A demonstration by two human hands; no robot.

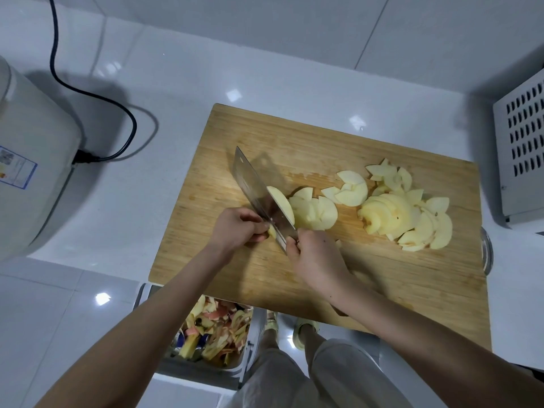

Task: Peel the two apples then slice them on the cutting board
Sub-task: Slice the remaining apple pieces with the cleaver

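Peelings (215, 325) are noted in a bin (203, 373) below the counter edge, so peeling is judged complete. On the cutting board (223, 148), the right hand (318, 257) is closed round the handle of the cleaver (254, 185). The last apple remnant (272, 231) is pinched by the left hand (237, 228) against the blade. Slicing is in hand and judged nearly finished. Cut slices (406, 217) are heaped farther right. For the next stroke, fingertips must be kept clear.

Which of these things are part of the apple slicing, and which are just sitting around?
In use: cleaver in the right hand; apple piece pinched by the left hand; apple slices; cutting board; bin of peelings.
Lying about: white appliance; black cord; vented metal box.
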